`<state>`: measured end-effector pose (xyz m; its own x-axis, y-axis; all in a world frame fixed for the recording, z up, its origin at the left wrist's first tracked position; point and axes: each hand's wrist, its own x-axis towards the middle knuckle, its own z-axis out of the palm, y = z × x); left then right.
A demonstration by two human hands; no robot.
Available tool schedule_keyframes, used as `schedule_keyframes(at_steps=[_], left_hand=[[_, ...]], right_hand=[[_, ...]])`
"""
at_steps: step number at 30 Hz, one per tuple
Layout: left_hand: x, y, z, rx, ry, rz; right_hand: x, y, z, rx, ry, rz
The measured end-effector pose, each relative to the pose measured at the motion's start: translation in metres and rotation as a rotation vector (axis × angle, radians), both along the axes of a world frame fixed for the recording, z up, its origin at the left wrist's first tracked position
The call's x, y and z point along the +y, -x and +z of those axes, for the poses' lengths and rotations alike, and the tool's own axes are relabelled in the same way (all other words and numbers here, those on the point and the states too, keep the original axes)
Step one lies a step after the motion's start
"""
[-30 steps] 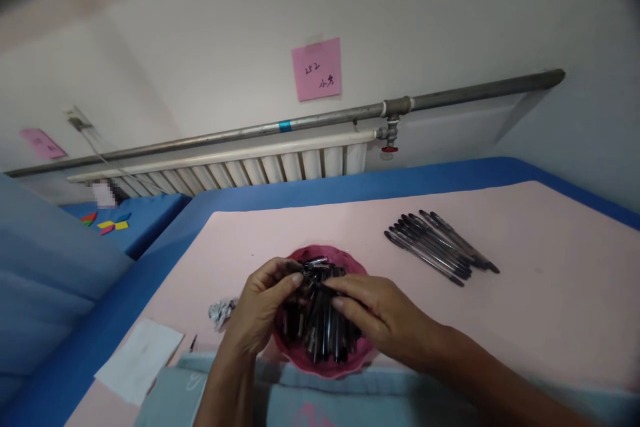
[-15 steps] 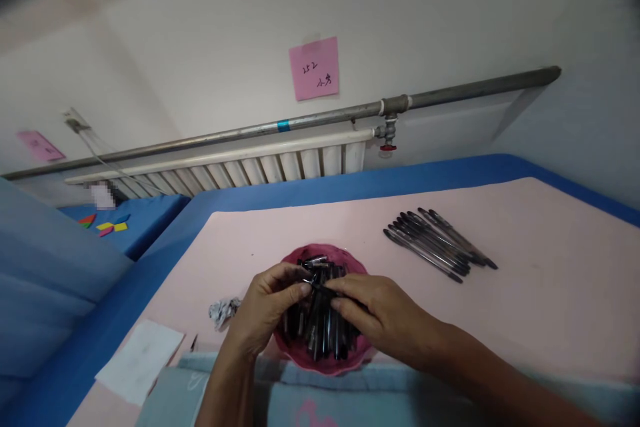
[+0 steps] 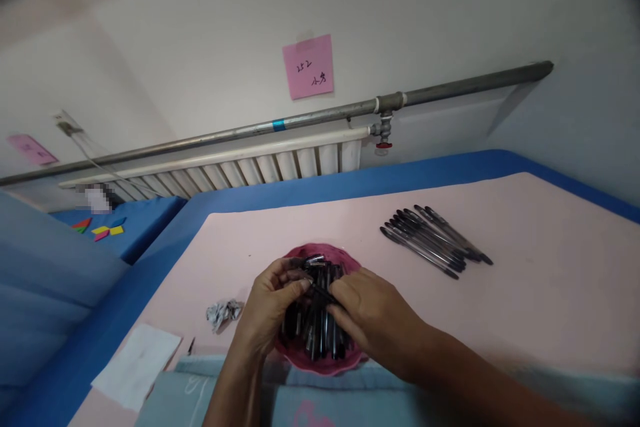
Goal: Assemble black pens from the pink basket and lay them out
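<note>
A pink scalloped bowl (image 3: 327, 368) at the near middle is full of black pen parts (image 3: 325, 333), some of them shiny like caps. Over it, my left hand (image 3: 275, 297) is closed in a pinch on one end of a dark pen (image 3: 321, 292). The fingers of my right hand (image 3: 373, 310) are wrapped round the pen's other end, and partly hide it. Whether the cap is fully on cannot be made out. Farther off to the right, several clear pens with black ends (image 3: 433, 240) lie side by side on the pink sheet (image 3: 540, 280).
Left of the bowl are a crumpled wad (image 3: 223, 313), a white paper (image 3: 137, 365) and a small dark thin piece (image 3: 191, 345). Behind the blue-edged table run a radiator (image 3: 280, 165) and a pipe (image 3: 450, 89). Coloured flat pieces (image 3: 107, 231) lie on another table at left.
My right hand has turned a little and its fingers have curled in more on the pen. My left hand keeps its pinch. The whole view has shifted slightly.
</note>
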<state>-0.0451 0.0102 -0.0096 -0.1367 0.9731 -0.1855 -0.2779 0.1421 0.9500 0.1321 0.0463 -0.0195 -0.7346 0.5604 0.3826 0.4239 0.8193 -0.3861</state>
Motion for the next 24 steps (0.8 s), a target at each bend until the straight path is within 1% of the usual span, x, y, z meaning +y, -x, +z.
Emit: schedule_keyframes(at_steps=[1, 2, 5, 6, 7, 9, 12, 16, 21, 24], left_hand=[[0.0, 0.0, 0.0, -0.013, 0.002, -0.003], [0.0, 0.0, -0.001, -0.029, 0.0, -0.012], [-0.001, 0.0, 0.001, -0.077, -0.01, -0.044], [-0.001, 0.0, 0.001, -0.095, -0.012, -0.048], [-0.001, -0.001, 0.002, -0.116, -0.014, -0.049], [-0.001, -0.005, 0.004, -0.155, -0.007, -0.037], [-0.001, -0.014, 0.005, -0.188, 0.036, 0.017], [-0.001, -0.024, 0.003, -0.264, 0.061, 0.103], [-0.001, -0.024, 0.002, -0.329, 0.079, 0.069], [-0.001, -0.024, 0.001, -0.318, 0.075, 0.092]], right_hand=[[0.0, 0.0, 0.001, 0.018, 0.064, -0.011], [-0.001, 0.001, 0.002, 0.049, 0.169, -0.028], [-0.002, 0.004, 0.007, 0.189, 0.569, -0.071], [-0.002, 0.006, 0.009, 0.234, 0.661, -0.079], [-0.003, 0.007, 0.01, 0.272, 0.711, -0.085], [-0.003, 0.008, 0.011, 0.31, 0.713, -0.096], [-0.003, 0.008, 0.011, 0.303, 0.644, -0.092], [-0.004, 0.007, 0.01, 0.29, 0.596, -0.097], [-0.003, 0.008, 0.009, 0.339, 0.575, -0.101], [-0.003, 0.008, 0.009, 0.333, 0.559, -0.097]])
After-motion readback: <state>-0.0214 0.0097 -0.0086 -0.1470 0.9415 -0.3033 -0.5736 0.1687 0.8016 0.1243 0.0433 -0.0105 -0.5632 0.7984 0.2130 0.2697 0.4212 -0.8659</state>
